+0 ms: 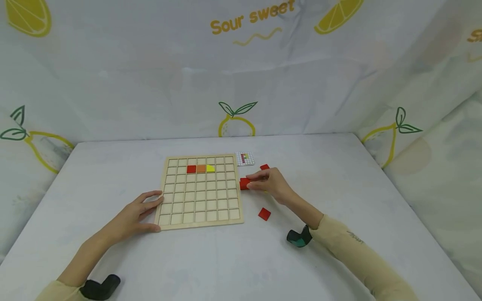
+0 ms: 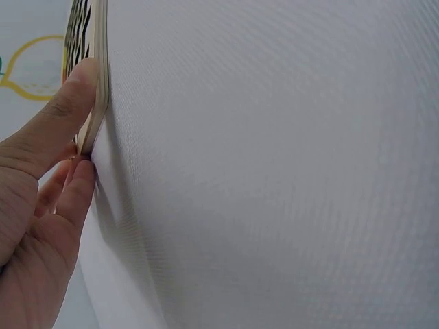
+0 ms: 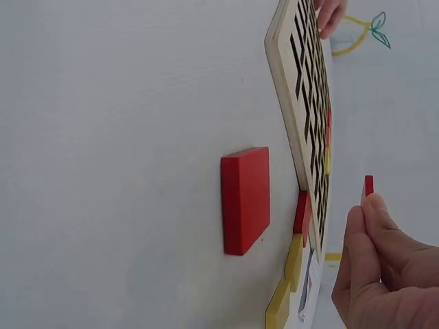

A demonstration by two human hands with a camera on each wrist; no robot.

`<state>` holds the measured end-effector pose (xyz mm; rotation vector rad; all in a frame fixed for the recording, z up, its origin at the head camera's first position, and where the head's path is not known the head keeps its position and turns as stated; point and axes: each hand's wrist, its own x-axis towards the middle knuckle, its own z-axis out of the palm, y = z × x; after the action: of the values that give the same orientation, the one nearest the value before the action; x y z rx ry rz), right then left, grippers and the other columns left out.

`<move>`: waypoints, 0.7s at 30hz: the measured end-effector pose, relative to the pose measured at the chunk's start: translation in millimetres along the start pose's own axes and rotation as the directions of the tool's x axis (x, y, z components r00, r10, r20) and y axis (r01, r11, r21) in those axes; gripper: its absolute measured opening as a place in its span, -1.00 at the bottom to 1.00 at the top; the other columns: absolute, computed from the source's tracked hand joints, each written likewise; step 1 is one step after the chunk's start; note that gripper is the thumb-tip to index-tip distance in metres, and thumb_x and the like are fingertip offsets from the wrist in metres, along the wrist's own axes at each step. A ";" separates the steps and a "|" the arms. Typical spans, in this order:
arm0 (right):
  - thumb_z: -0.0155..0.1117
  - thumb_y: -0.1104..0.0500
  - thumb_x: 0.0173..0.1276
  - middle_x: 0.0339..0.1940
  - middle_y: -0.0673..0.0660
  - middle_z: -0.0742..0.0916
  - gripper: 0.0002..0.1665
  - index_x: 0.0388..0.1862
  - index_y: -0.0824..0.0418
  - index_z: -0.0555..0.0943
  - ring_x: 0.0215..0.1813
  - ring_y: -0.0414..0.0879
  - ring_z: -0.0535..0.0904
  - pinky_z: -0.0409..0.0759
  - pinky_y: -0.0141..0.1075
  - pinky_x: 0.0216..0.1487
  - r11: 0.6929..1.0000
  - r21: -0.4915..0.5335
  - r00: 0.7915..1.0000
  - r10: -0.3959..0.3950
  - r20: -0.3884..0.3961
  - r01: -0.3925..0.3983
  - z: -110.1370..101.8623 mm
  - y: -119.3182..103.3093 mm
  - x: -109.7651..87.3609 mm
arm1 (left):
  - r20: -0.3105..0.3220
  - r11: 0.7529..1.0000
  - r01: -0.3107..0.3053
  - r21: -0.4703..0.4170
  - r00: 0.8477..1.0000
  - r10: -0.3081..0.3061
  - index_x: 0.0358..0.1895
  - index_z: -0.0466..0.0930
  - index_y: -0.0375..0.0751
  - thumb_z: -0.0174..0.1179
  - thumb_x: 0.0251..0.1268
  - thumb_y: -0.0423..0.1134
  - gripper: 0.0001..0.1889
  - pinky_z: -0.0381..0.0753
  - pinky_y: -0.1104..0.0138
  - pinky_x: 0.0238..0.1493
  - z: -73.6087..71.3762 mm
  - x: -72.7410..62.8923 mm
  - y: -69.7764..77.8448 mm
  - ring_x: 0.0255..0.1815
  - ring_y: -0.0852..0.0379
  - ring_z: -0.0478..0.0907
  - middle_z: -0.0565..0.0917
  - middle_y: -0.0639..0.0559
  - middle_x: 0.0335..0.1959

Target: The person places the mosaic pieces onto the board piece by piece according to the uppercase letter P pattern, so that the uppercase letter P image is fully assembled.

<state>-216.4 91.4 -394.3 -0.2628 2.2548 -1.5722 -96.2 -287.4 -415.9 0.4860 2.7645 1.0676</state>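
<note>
A square wooden grid board (image 1: 199, 226) lies on the white table. In one of its upper rows a red square tile (image 1: 191, 169), an orange tile (image 1: 201, 168) and a yellow tile with a rounded corner (image 1: 210, 168) sit side by side. My left hand (image 1: 132, 217) rests against the board's left edge, its thumb at the near corner. Just beyond the right edge, my right hand (image 1: 273, 186) pinches a red tile (image 3: 368, 184) between thumb and fingers, raised above the table. Below it, another red tile (image 3: 302, 216) lies beside the board.
A small pattern card (image 1: 245, 158) lies by the board's upper right corner. Loose red tiles lie nearer me (image 1: 265, 214) and farther back (image 1: 265, 167). Yellow tiles (image 3: 278, 305) lie partly hidden under the right hand. A printed cloth (image 1: 150, 83) hangs behind the table.
</note>
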 end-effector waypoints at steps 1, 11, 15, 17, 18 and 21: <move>0.40 0.35 0.19 -0.04 0.24 0.71 -0.64 -0.01 0.41 0.66 -0.09 -0.08 0.68 0.70 -0.39 -0.08 1.000 -0.001 1.000 0.001 0.000 -0.001 2.6 -1.2 1.8 | 0.002 1.000 0.001 0.002 1.000 -0.001 0.27 0.29 -0.62 0.49 -0.11 -0.27 -0.14 0.48 0.15 0.16 0.1 0.1 0.2 0.33 -0.36 0.25 0.20 -0.31 0.37; 0.40 0.36 0.18 -0.10 0.22 0.74 -0.66 -0.03 0.38 0.67 -0.20 -0.12 0.70 0.71 -0.38 -0.13 1.000 0.018 1.000 0.010 0.014 -0.011 26.2 -13.1 17.6 | 0.001 1.000 0.005 0.019 1.000 -0.005 0.28 0.29 -0.61 0.49 -0.11 -0.27 -0.14 0.48 0.14 0.16 -0.9 -0.7 2.7 0.33 -0.35 0.26 0.21 -0.31 0.36; 0.41 0.36 0.17 -0.15 0.21 0.75 -0.66 -0.04 0.38 0.67 -0.26 -0.15 0.68 0.71 -0.39 -0.16 0.999 0.032 1.000 0.001 0.019 -0.001 34.8 -18.6 23.4 | 0.001 1.000 0.007 -0.001 1.000 -0.007 0.27 0.28 -0.62 0.49 -0.12 -0.31 -0.15 0.48 0.14 0.16 -0.7 -0.8 2.7 0.33 -0.35 0.26 0.20 -0.32 0.37; 0.41 0.36 0.17 -0.19 0.22 0.75 -0.67 -0.05 0.39 0.67 -0.29 -0.15 0.68 0.72 -0.36 -0.14 0.998 0.059 1.000 0.005 0.024 -0.007 39.3 -20.2 27.5 | -0.001 1.000 0.004 -0.013 1.000 -0.004 0.27 0.29 -0.63 0.49 -0.12 -0.31 -0.15 0.48 0.14 0.16 -0.2 -0.8 2.6 0.32 -0.35 0.26 0.20 -0.32 0.36; 0.41 0.36 0.17 -0.19 0.22 0.75 -0.67 -0.05 0.39 0.67 -0.30 -0.16 0.68 0.72 -0.35 -0.13 0.998 0.068 1.000 0.008 0.026 -0.009 41.6 -20.9 29.5 | -0.004 1.000 0.003 -0.017 1.000 -0.003 0.27 0.29 -0.63 0.49 -0.12 -0.31 -0.15 0.49 0.14 0.16 0.0 -0.8 2.6 0.32 -0.35 0.26 0.20 -0.32 0.36; 0.42 0.37 0.15 -0.19 0.22 0.75 -0.67 -0.07 0.38 0.68 -0.31 -0.17 0.68 0.72 -0.32 -0.12 0.996 0.083 1.000 0.015 0.027 -0.017 48.9 -23.2 35.5 | -0.011 1.000 -0.011 -0.024 1.000 0.011 0.26 0.30 -0.64 0.50 -0.13 -0.30 -0.15 0.50 0.14 0.15 0.6 -0.7 2.4 0.31 -0.35 0.27 0.21 -0.32 0.36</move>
<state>-230.2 28.1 -394.6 -0.2401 2.1601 -1.6403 -94.8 -285.5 -414.7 0.4944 2.7578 1.1075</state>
